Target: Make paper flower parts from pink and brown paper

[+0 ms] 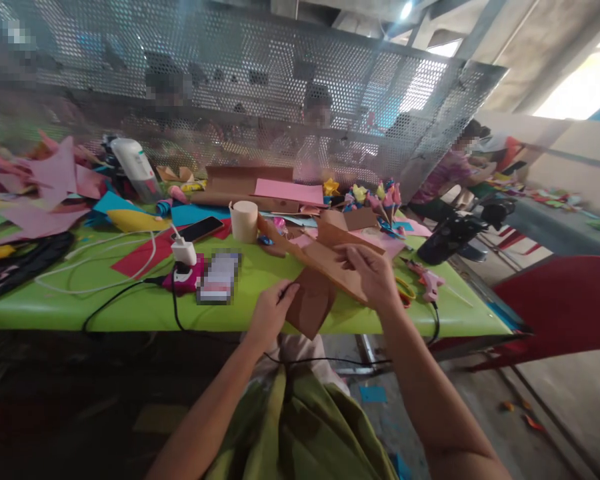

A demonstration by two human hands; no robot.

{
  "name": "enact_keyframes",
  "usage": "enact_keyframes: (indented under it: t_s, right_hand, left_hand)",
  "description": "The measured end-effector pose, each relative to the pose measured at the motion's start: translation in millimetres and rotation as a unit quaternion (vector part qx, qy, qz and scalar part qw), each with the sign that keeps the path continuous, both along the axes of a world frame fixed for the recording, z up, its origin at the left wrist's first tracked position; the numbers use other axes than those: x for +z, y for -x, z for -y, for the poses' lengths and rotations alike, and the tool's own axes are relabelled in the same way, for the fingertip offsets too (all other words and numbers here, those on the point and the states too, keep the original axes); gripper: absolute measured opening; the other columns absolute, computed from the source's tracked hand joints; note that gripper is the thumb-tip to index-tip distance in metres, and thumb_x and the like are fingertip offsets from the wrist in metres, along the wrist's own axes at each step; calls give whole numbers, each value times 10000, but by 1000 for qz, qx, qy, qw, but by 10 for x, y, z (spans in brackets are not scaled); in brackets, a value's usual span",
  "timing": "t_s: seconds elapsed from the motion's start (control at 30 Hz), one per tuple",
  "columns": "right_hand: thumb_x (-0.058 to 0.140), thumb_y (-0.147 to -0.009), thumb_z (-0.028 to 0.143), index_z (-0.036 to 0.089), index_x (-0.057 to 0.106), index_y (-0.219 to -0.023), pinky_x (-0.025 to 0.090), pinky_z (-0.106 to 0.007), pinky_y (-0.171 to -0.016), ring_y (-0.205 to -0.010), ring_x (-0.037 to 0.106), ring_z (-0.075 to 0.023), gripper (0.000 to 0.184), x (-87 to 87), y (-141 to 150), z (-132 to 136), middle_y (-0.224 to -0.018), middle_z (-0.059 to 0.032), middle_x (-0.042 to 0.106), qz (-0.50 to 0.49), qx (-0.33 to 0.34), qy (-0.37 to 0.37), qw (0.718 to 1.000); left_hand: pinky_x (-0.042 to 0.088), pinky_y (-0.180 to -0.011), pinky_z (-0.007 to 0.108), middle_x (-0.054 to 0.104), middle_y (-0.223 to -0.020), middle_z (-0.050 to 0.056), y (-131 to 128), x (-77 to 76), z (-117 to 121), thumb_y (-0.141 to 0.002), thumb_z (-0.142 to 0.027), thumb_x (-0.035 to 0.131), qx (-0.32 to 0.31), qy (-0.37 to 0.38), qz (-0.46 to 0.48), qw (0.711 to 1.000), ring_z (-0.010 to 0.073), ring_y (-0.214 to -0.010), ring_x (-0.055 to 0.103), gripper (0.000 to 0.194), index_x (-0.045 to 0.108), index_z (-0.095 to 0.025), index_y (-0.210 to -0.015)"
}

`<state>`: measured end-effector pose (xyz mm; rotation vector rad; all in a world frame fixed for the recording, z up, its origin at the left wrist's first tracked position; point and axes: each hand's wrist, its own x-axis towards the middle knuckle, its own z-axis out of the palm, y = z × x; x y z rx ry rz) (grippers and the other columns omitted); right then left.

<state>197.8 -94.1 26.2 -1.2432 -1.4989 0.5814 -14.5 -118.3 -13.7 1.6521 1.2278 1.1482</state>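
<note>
My left hand (270, 310) pinches the left edge of a piece of brown paper (310, 307), thumb on top, in front of me at the table's front edge. The piece hangs partly over that edge. To its right, my right hand (373, 273) has its thumb and fingers closed on a longer sheet of brown paper (325, 257), which slants back to the left. The two brown papers overlap, and I cannot tell whether they are joined. Yellow-handled scissors (405, 290) lie partly hidden beside my right hand, and a pink glue gun (431, 283) is farther right.
On the green table (260, 317) are a cream paper roll (245, 221), a phone (219, 277), a magenta power adapter (184, 277) with cables, and paper flowers (387, 200). A black bottle (437, 237) stands right. A perforated metal screen (260, 87) rises behind; a red chair (565, 307) is at right.
</note>
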Motion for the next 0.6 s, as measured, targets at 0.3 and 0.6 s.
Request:
enact_keyframes:
  t_s: [0.3, 0.6]
  right_hand:
    - [569, -774, 181, 218, 705, -1113, 478, -348, -803, -909, 659, -263, 368, -632, -1335, 120, -1017, -98, 735, 439, -162, 112, 877]
    - [561, -770, 207, 171, 627, -1226, 449, -377, -725, -918, 639, -318, 462, -544, -1200, 131, -1083, -173, 674, 480, -206, 133, 842]
  left_hand:
    - [363, -578, 237, 511, -619, -31, 112, -93, 66, -864, -457, 516, 111, -25, 87, 990, 125, -618, 473, 313, 557, -194, -699]
    - [187, -373, 200, 347, -567, -87, -12, -85, 136, -736, -617, 639, 139, 115, 323, 929, 63, -435, 285, 441, 489, -203, -717]
